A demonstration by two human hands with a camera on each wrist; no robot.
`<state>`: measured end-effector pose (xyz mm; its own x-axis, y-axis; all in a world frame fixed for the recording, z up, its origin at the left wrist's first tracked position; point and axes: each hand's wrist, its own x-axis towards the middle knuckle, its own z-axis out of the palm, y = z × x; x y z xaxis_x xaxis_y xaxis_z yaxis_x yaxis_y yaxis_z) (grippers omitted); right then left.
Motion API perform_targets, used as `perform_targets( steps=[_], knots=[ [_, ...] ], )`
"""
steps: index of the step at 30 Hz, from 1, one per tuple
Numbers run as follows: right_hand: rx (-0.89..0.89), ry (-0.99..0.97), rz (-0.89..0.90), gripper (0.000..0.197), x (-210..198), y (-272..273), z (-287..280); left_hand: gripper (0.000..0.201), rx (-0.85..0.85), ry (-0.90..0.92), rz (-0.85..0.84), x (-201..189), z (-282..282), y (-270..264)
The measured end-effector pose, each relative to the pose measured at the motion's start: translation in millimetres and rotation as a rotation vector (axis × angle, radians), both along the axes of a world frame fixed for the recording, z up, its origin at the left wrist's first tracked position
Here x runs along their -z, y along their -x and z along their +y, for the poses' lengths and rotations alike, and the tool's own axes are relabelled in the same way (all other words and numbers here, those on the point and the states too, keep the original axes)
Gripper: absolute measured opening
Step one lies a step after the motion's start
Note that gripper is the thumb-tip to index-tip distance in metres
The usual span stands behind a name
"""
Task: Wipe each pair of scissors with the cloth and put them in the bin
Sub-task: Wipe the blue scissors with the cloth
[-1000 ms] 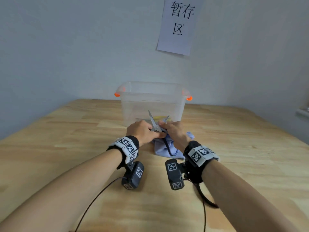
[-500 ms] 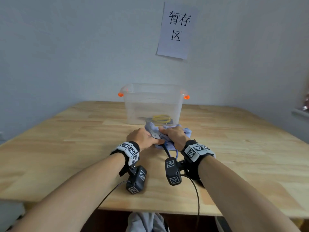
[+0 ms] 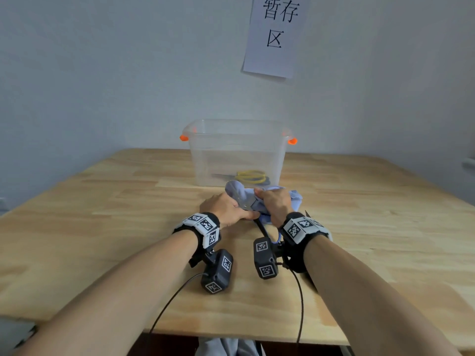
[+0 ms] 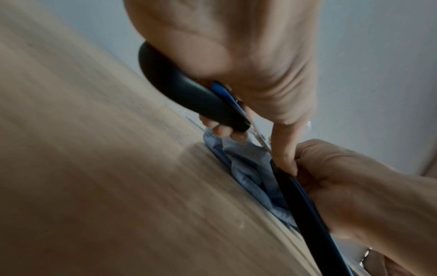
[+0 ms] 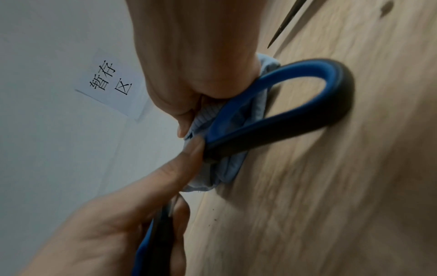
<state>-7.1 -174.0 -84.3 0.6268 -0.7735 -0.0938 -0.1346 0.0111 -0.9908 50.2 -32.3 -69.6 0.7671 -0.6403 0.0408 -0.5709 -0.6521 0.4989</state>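
Observation:
A pair of scissors with black and blue handles (image 5: pixel 307 104) lies low over the table (image 3: pixel 102 227) in front of the bin. My left hand (image 3: pixel 226 209) grips one handle (image 4: pixel 189 89), its thumb pressed on the other. My right hand (image 3: pixel 275 204) holds the light blue cloth (image 3: pixel 295 199) bunched around the blades, which are mostly hidden; only the metal pivot (image 3: pixel 244 205) and a blade tip (image 4: pixel 194 123) show. The clear plastic bin (image 3: pixel 236 140) with orange clips stands just behind, with yellow-handled scissors (image 3: pixel 250 176) on its bottom.
The pointed blade of another pair of scissors (image 5: pixel 283 24) lies on the table beside my right wrist, mostly hidden in the head view. A paper sign (image 3: pixel 275 34) hangs on the wall behind the bin. The table's near edge (image 3: pixel 231 332) is close to my body.
The open blades that stuck up above my hands are now down and wrapped in the cloth. My right hand has pulled the cloth up over them.

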Motion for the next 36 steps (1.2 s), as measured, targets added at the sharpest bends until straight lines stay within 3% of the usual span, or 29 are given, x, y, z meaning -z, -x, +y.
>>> perform_targets(
  steps=[1,3,5,7,9,10,13,16,18,23,28,30,33,36],
  knots=[
    [-0.023,-0.012,0.017,0.057,-5,1,-2,0.080,-0.008,-0.005,-0.008,1,-1,-1],
    [-0.047,0.407,0.258,0.066,-8,11,4,0.086,-0.019,-0.013,-0.015,3,-4,-3],
    [-0.057,0.477,0.278,0.066,-10,11,4,0.086,-0.019,-0.018,-0.017,2,-5,-3],
    [-0.068,0.432,0.282,0.068,-5,7,-4,0.082,-0.012,-0.015,-0.019,0,-7,-3],
    [-0.091,0.259,0.104,0.065,5,2,-11,0.080,-0.005,-0.008,0.000,-1,-7,-3],
    [-0.086,0.136,0.040,0.057,4,-4,-13,0.078,0.003,-0.005,0.008,-2,-7,-3],
    [0.045,0.022,-0.069,0.031,6,-10,-12,0.063,0.008,-0.005,0.033,-4,-6,0],
    [0.078,0.045,0.008,0.032,1,-3,-22,0.059,-0.010,0.024,0.089,-7,1,-2],
    [0.101,0.112,0.051,0.035,1,3,-30,0.069,-0.038,0.045,0.099,-8,8,-9],
    [-0.082,0.106,0.049,0.040,5,1,-20,0.073,-0.088,0.083,0.105,-14,13,-16],
    [-0.118,0.088,0.141,0.044,-1,1,-23,0.070,-0.042,0.094,0.054,-21,15,-11],
    [-0.151,0.020,0.147,0.050,-7,1,-28,0.072,-0.037,0.104,0.022,-25,17,-12],
    [-0.203,-0.245,-0.015,0.035,-24,12,-26,0.072,-0.043,0.116,-0.039,-30,20,-10],
    [-0.255,-0.387,-0.124,0.027,-32,26,-31,0.073,-0.052,0.133,-0.093,-35,21,-7]
  ],
)
